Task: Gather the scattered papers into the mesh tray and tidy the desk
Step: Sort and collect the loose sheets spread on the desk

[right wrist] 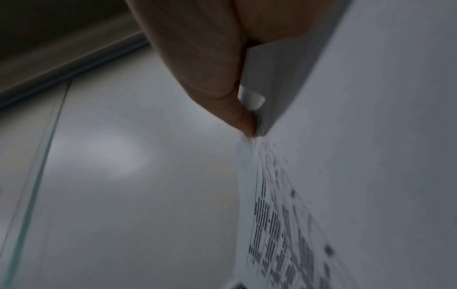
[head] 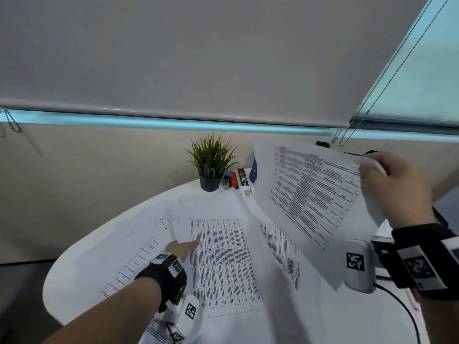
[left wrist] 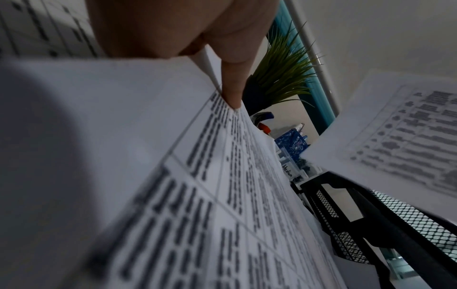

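Note:
Several printed table sheets lie scattered over the white desk (head: 74, 269). My left hand (head: 185, 247) pinches the left edge of the centre sheet (head: 223, 264), thumb (left wrist: 232, 88) on top, and that edge of the sheet (left wrist: 173, 176) is raised. My right hand (head: 392, 184) holds a lifted sheet (head: 310, 194) in the air at the right, pinched at its far edge by the thumb (right wrist: 210, 68). The black mesh tray (left wrist: 329, 203) stands at the desk's right, under the lifted sheet (left wrist: 408, 127). In the head view that paper hides it. More sheets lie left (head: 134, 264) and right (head: 280, 244).
At the back of the desk stand a potted plant (head: 211, 165), small boxes (head: 238, 180), a blue pen holder (left wrist: 291, 140) and a clear box labelled Medium (left wrist: 288, 170). A black cable (head: 407, 314) runs over the right front. A roller blind hangs behind.

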A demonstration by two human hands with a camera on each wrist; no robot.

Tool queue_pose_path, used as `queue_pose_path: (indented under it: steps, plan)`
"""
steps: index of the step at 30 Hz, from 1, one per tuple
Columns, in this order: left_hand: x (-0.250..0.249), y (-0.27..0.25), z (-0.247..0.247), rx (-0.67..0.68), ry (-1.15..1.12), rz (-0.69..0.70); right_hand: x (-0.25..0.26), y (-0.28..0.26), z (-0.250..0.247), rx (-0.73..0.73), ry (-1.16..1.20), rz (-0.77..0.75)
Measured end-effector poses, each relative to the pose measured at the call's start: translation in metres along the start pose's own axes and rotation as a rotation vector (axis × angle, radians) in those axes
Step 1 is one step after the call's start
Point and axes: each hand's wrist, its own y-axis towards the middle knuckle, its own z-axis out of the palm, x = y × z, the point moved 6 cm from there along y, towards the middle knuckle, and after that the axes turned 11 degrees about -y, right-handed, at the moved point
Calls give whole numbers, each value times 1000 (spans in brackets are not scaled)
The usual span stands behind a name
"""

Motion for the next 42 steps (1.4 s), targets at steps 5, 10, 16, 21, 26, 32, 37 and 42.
queue_pose_path:
  steps: [5,10,16,21,26,32,37,42]
  plan:
    - [2,-3,-2,-20,-159,-4,-33,-19,45,76,220,211]
    - [54,98,0,59,-369,-72,-63,-67,124,239,290,370]
    - [8,6,1,84,-243,29,-95,-125,201,402,215,491]
    - [5,6,2,-2,-85,79,-95,-148,230,628,86,418]
    - [-1,13,-1,-38,28,141,-96,-137,232,720,-85,327]
    - [-7,15,-8,-49,-7,200,-132,-124,246,754,-363,470]
    - [-2,11,1,77,65,237,-156,-117,260,786,-248,679]
    - [3,20,0,52,67,226,-168,-115,271,812,-270,705]
